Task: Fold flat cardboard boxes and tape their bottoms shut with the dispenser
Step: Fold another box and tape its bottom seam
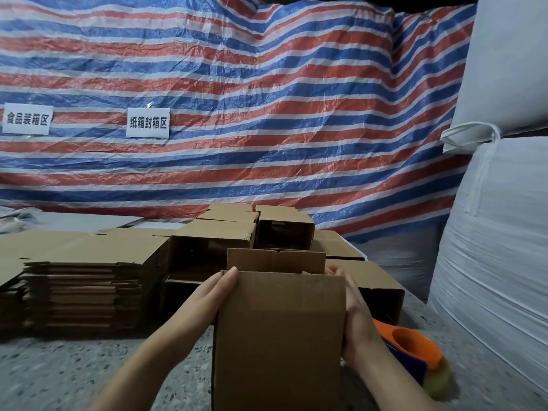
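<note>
A person holds a brown cardboard box [278, 330] up in front of them with both hands, above a speckled stone table [74, 372]. The left hand [213, 298] is pressed flat against the box's left side, with the thumb lying along the top edge. The right hand [353, 318] wraps around the right side, and its fingers curl over the far top corner. The box is opened up, and a back flap [275, 259] stands up behind the near wall. Just to the right of the box, partly hidden by the right wrist, an orange and blue tape dispenser [412, 351] lies on the table. To the left sits a tall stack of flat boxes [80, 292]. Behind the held box is a pile of folded boxes [237, 232], some lying on their sides with the open ends facing us. A red, white and blue striped tarp [237, 99] hangs at the back with two white paper signs [147, 122] on it. Big white sacks [501, 218] stand on the right.
</note>
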A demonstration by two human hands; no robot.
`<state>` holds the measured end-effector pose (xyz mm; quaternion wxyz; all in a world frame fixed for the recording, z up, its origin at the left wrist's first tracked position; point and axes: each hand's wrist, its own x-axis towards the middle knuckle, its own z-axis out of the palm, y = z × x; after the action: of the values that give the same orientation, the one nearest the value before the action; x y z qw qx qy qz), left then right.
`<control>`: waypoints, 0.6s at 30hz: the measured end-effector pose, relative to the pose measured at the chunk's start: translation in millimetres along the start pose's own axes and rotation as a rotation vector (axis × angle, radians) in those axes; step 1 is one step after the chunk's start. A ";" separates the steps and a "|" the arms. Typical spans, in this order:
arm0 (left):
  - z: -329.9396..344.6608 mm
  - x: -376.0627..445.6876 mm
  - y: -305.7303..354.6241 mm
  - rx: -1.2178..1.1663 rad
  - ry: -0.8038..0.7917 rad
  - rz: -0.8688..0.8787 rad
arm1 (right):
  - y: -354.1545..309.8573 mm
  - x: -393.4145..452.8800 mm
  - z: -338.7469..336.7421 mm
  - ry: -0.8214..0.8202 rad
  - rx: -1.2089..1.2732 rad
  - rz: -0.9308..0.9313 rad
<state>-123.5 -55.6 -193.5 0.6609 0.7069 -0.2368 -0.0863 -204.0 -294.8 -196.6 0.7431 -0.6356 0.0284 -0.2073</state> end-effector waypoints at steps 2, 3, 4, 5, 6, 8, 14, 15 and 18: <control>2.6 -1.1 -1.1 0.014 0.004 0.039 | 5.2 -6.5 -2.2 -0.015 0.079 -0.033; 5.3 -3.2 0.5 0.006 0.003 0.054 | 6.5 -10.2 -1.7 -0.049 0.090 -0.032; 9.1 -5.2 3.6 -0.011 0.010 0.066 | 7.9 -13.0 -1.1 -0.082 0.088 -0.027; 11.5 -7.5 5.0 -0.017 0.032 0.074 | 9.6 -13.8 -1.9 -0.105 0.074 -0.030; 13.0 -8.6 5.2 -0.020 0.061 0.078 | 9.1 -14.1 -2.7 -0.123 0.048 -0.041; 14.0 -8.5 5.3 0.000 0.107 0.088 | 4.4 -12.8 -5.4 -0.140 -0.021 -0.073; 14.4 -4.1 9.5 -0.091 0.127 -0.006 | -8.2 -5.6 -10.0 -0.100 -0.174 -0.037; 14.6 -3.7 9.5 -0.110 0.143 0.011 | -8.9 -4.1 -10.6 -0.098 -0.199 -0.036; 10.8 -2.2 10.7 -0.071 0.168 0.116 | -9.5 -0.6 -13.2 -0.103 -0.277 -0.030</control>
<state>-132.5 -64.5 -184.8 0.7069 0.6729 -0.2178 0.0031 -211.1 -307.9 -190.1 0.6456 -0.7422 0.0093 -0.1795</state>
